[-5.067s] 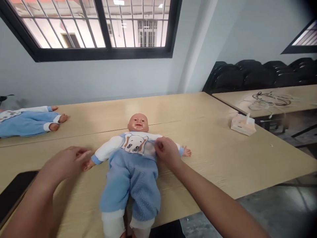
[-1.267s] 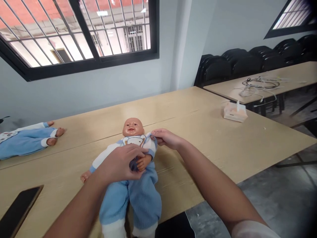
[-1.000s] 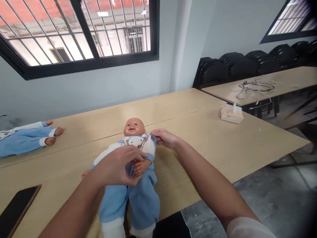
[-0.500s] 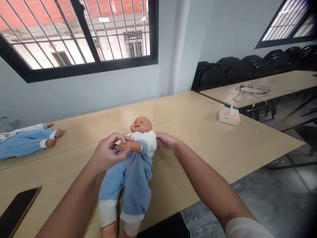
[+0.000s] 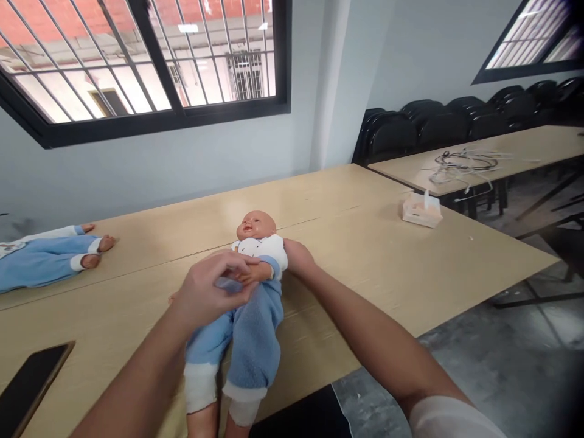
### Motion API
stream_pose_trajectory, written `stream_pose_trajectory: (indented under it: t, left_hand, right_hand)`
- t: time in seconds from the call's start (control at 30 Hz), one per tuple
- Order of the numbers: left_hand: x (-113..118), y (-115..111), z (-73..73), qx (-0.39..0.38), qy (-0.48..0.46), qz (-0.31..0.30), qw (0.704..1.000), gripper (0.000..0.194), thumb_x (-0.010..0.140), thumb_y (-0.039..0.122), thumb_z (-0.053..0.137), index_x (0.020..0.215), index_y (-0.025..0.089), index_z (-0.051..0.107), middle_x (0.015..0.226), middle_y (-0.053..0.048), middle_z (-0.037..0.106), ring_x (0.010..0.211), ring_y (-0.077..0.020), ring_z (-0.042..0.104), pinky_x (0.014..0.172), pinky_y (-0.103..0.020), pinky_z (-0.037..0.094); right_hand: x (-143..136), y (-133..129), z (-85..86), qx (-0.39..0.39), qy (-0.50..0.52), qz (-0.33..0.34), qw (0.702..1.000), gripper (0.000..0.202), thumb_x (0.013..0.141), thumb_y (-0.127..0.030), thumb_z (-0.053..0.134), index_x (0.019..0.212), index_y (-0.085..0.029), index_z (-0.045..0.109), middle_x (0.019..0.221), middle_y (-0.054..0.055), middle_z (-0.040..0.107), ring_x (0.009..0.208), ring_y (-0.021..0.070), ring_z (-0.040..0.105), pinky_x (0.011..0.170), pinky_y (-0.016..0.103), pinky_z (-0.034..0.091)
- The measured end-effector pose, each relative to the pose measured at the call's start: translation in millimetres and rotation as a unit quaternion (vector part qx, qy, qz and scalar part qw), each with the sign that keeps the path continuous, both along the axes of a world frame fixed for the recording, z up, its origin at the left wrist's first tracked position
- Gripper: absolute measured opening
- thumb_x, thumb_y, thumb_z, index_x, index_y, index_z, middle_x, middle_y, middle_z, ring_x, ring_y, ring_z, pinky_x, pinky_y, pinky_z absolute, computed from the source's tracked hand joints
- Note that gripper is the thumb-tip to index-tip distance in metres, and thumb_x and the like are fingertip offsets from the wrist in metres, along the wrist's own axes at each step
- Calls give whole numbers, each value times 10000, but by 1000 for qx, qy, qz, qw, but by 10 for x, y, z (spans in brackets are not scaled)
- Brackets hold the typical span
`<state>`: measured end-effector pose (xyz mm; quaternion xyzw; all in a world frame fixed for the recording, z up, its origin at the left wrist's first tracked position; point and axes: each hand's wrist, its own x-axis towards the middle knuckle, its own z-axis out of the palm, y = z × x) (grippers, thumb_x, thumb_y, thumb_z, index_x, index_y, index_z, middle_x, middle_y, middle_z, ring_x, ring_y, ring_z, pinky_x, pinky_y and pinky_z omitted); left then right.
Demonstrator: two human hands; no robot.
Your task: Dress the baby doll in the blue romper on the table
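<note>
A baby doll [image 5: 257,340] in a white top and blue trousers with white cuffs lies on its back on the table, head away from me. My left hand [image 5: 205,289] is closed around the doll's hand [image 5: 250,274], thumb below and fingers above, holding its bent forearm across the belly. My right hand [image 5: 298,257] reaches to the doll's upper arm and shoulder at its right side in view. The fingers of that hand are hidden behind the white sleeve, so I cannot see how they are placed.
A second doll [image 5: 50,258] in similar clothes lies at the left, partly out of view. A dark phone [image 5: 34,380] rests at the near left of the wooden table [image 5: 365,261]. A tissue box [image 5: 422,211] stands right; tangled cables [image 5: 465,167] and black chairs [image 5: 396,137] are beyond.
My left hand has moved a little to the right with the doll's hand, and the forearm has shifted with it. The right hand has pushed further behind the shoulder, hiding its fingers.
</note>
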<state>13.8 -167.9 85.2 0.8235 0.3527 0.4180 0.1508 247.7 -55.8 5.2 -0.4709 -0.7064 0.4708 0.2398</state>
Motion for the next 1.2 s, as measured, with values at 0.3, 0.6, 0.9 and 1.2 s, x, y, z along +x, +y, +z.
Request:
stream_pose_trajectory:
  t: [0.3, 0.6, 0.9, 1.2]
  left_hand:
    - [769, -65, -100, 145, 333, -178, 914, 119, 976, 127, 555, 960, 218, 630, 1006, -46, 731, 990, -212, 673, 818, -353, 540]
    - [912, -307, -241, 57, 315, -187, 929, 363, 919, 288, 700, 1254, 187, 604, 1295, -103, 691, 1228, -269, 634, 1025, -397, 515]
    - [-739, -1004, -620, -79, 114, 190, 972, 241, 992, 338, 554, 1195, 209, 535, 1048, -70, 691, 1000, -238, 671, 904, -401, 535]
    - [-897, -1477, -1261, -123, 150, 221, 956, 192, 994, 365, 552, 1105, 225, 623, 1011, -54, 717, 941, -250, 654, 863, -406, 498]
  right_hand:
    - [272, 12, 176, -29, 32, 15, 999, 438, 972, -533, 599, 1236, -197, 690, 1204, 102, 748, 1028, 300, 692, 824, 382, 584]
    - [376, 12, 212, 81, -34, 119, 989, 705, 860, -295, 702, 1520, -183, 480, 1579, 145, 483, 1408, 326, 493, 1186, 493, 379]
    - [278, -197, 345, 228, -211, 10, 950, 488, 935, -292, 641, 1388, -119, 588, 1415, 204, 592, 1290, 356, 532, 1101, 484, 405]
    - [-832, -2488, 229, 444, -213, 334, 804, 290, 916, -455, 726, 1050, -216, 634, 1023, 72, 653, 980, 259, 566, 787, 384, 449]
